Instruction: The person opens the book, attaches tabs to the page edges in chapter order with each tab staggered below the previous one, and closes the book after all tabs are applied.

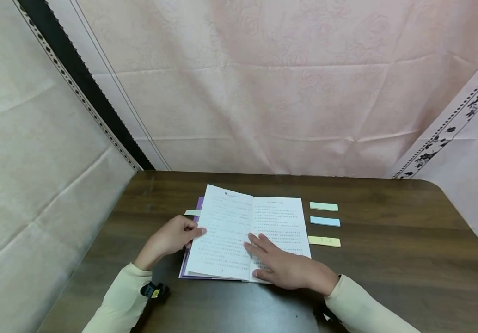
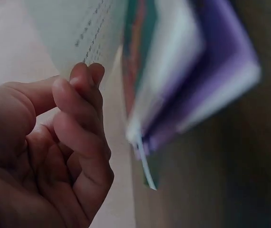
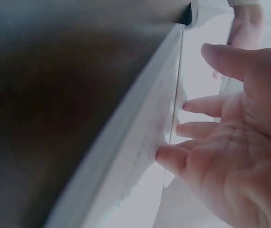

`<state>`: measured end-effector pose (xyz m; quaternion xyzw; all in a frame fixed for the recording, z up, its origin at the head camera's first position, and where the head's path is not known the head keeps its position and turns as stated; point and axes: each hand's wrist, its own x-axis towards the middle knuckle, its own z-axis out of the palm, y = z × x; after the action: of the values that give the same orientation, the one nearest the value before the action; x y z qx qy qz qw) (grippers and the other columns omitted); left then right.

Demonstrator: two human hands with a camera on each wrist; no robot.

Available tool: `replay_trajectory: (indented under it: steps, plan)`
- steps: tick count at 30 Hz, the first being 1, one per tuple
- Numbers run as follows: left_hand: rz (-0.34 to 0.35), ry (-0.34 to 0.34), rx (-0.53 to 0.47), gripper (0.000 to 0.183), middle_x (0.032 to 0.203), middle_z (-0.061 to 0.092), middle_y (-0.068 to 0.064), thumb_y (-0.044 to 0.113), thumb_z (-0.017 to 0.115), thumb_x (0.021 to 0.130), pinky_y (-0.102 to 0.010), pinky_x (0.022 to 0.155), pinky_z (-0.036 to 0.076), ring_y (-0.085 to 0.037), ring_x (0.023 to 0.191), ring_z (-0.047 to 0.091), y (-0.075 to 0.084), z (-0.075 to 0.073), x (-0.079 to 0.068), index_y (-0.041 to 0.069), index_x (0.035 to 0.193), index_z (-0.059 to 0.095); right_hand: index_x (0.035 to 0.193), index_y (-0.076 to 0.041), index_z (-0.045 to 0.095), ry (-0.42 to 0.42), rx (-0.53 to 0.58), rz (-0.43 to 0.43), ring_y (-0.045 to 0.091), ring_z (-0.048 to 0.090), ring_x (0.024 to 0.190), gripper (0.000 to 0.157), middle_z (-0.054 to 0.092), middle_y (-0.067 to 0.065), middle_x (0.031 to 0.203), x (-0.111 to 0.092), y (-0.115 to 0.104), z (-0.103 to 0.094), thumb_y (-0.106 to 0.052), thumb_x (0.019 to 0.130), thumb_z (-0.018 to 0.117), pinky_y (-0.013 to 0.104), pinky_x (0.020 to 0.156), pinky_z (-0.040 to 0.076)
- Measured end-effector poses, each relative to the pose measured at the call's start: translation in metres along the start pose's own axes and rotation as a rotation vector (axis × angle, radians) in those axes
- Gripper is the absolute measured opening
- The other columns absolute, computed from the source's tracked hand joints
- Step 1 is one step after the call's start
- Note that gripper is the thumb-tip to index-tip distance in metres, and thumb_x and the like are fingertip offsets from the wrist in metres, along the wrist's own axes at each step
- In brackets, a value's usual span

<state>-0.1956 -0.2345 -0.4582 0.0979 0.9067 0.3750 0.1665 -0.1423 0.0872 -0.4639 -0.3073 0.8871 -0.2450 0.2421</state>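
An open book point(image 1: 278, 217) with printed pages and a purple cover point(image 2: 228, 52) lies on the table. My left hand point(image 1: 176, 236) pinches the outer edge of the left page point(image 1: 226, 231) between thumb and fingers. That page stands a little raised over the pages below in the left wrist view. My right hand point(image 1: 282, 266) rests with spread fingers on the lower right page, its fingertips near the centre fold. A pale green sticky tab point(image 1: 192, 212) juts out from the book's left side, just above my left hand.
Right of the book lie a green sticky tab point(image 1: 323, 206), a blue one point(image 1: 325, 221) and a yellow one point(image 1: 324, 241), whose left end is right at the book's edge. Cloth curtains point(image 1: 264, 115) hang behind the brown wooden table point(image 1: 389, 240).
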Motion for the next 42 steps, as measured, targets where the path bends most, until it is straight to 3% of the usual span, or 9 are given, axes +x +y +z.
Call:
replay_trajectory:
  steps: [7,11,14,17,21,25,34,39,42]
  plan:
    - [-0.046,0.036,0.112,0.04,0.058,0.05,0.0,0.031,0.068,0.105,-0.026,0.049,0.027,-0.013,0.052,0.038,-0.007,0.01,0.003,0.013,0.069,0.065,0.166,-0.012,0.033,0.031,-0.136,-0.029,0.033,0.015,0.162,0.062,0.021,0.008,0.176,-0.001,-0.002,0.0,-0.022,0.11,0.057,0.053,0.124,0.03]
    - [-0.108,0.127,0.28,0.039,0.06,0.05,-0.002,0.035,0.072,0.101,-0.027,0.048,0.029,-0.015,0.052,0.043,0.003,0.016,-0.005,0.012,0.071,0.064,0.164,-0.009,0.038,0.071,-0.243,-0.053,0.036,0.024,0.16,0.057,0.029,0.011,0.173,0.0,-0.004,0.001,-0.017,0.11,0.056,0.052,0.123,0.034]
    - [-0.115,0.218,0.423,0.037,0.067,0.055,-0.005,0.039,0.078,0.096,-0.03,0.047,0.034,-0.018,0.057,0.049,0.019,0.022,-0.01,0.008,0.083,0.065,0.162,-0.009,0.042,0.093,-0.305,-0.071,0.036,0.03,0.157,0.054,0.034,0.011,0.171,0.001,-0.004,-0.002,-0.016,0.11,0.056,0.051,0.121,0.038]
    - [-0.032,0.251,0.503,0.043,0.089,0.067,-0.011,0.04,0.084,0.091,-0.038,0.06,0.053,-0.022,0.077,0.06,0.036,0.032,-0.01,0.003,0.106,0.069,0.16,-0.01,0.045,0.109,-0.349,-0.09,0.036,0.036,0.154,0.052,0.038,0.01,0.169,0.001,-0.003,-0.005,-0.015,0.11,0.057,0.05,0.118,0.041]
    - [0.14,0.147,0.493,0.067,0.132,0.064,-0.017,0.039,0.09,0.086,-0.05,0.1,0.055,-0.031,0.119,0.062,0.052,0.05,-0.001,0.001,0.135,0.065,0.158,-0.01,0.048,0.122,-0.371,-0.12,0.035,0.041,0.151,0.051,0.042,0.01,0.167,0.002,-0.001,-0.008,-0.013,0.109,0.057,0.05,0.117,0.043]
    - [0.228,0.005,0.461,0.081,0.155,0.05,-0.019,0.039,0.091,0.084,-0.053,0.116,0.043,-0.038,0.145,0.047,0.059,0.066,0.011,0.001,0.147,0.058,0.158,-0.011,0.048,0.118,-0.367,-0.141,0.036,0.04,0.151,0.051,0.042,0.01,0.167,0.003,-0.001,-0.008,-0.01,0.108,0.058,0.05,0.118,0.042]
    - [0.193,-0.078,0.566,0.087,0.157,0.049,-0.014,0.038,0.093,0.081,-0.049,0.111,0.049,-0.032,0.143,0.05,0.077,0.075,0.024,0.003,0.15,0.054,0.16,-0.012,0.045,0.105,-0.379,-0.184,0.035,0.037,0.153,0.051,0.038,0.009,0.169,0.007,0.009,-0.007,-0.014,0.11,0.056,0.049,0.119,0.04]
    - [0.145,-0.098,0.581,0.088,0.154,0.05,-0.013,0.037,0.095,0.08,-0.046,0.104,0.055,-0.028,0.136,0.056,0.085,0.078,0.025,0.004,0.15,0.052,0.159,-0.011,0.048,0.082,-0.213,-0.189,0.036,0.034,0.154,0.049,0.037,0.011,0.169,0.006,0.018,-0.012,-0.015,0.11,0.055,0.053,0.12,0.038]
    - [0.141,-0.097,0.576,0.088,0.153,0.051,-0.013,0.036,0.095,0.079,-0.046,0.103,0.055,-0.027,0.133,0.059,0.086,0.081,0.025,0.004,0.149,0.053,0.153,-0.007,0.054,0.129,-0.111,-0.108,0.038,0.038,0.152,0.046,0.044,0.017,0.164,0.004,0.02,-0.022,-0.016,0.108,0.059,0.057,0.119,0.037]
